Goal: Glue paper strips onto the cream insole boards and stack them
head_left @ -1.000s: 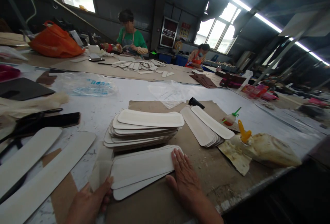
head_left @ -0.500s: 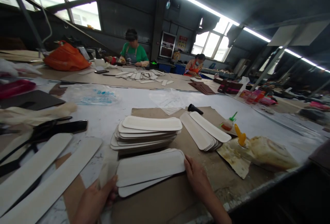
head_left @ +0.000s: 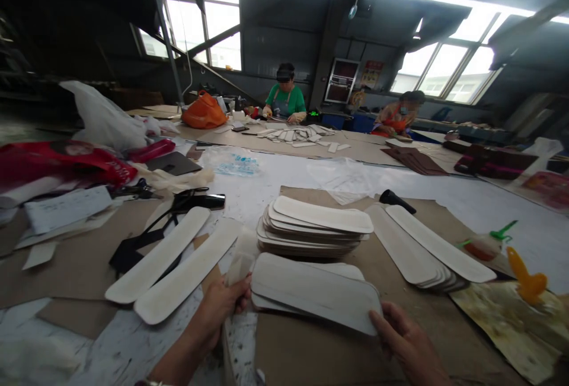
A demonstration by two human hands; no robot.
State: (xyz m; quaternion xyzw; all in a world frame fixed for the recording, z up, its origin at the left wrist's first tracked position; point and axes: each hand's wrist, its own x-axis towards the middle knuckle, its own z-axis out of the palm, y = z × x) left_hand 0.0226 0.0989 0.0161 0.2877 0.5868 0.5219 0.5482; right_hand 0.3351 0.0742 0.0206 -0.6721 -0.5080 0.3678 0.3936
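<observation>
A small pile of flat white oblong pieces (head_left: 311,291) lies on brown cardboard (head_left: 311,356) right in front of me. My left hand (head_left: 222,309) grips the pile's left end, thumb on top and fingers curled. My right hand (head_left: 406,341) holds the right end, fingers curled at its edge. Just behind it sits a taller stack of the same white pieces (head_left: 313,229). Another fanned stack of longer white pieces (head_left: 422,252) lies to the right.
Two long white strips (head_left: 171,264) and black scissors (head_left: 164,217) lie to the left. A glue bottle with a green cap (head_left: 486,243), an orange nozzle (head_left: 527,279) and stained paper sit at the right. Two people work at the far table. Red and orange bags stand at the left.
The view has swung left and lower. My right hand slid from lying flat on the pile to gripping its right end; my left hand keeps the left end.
</observation>
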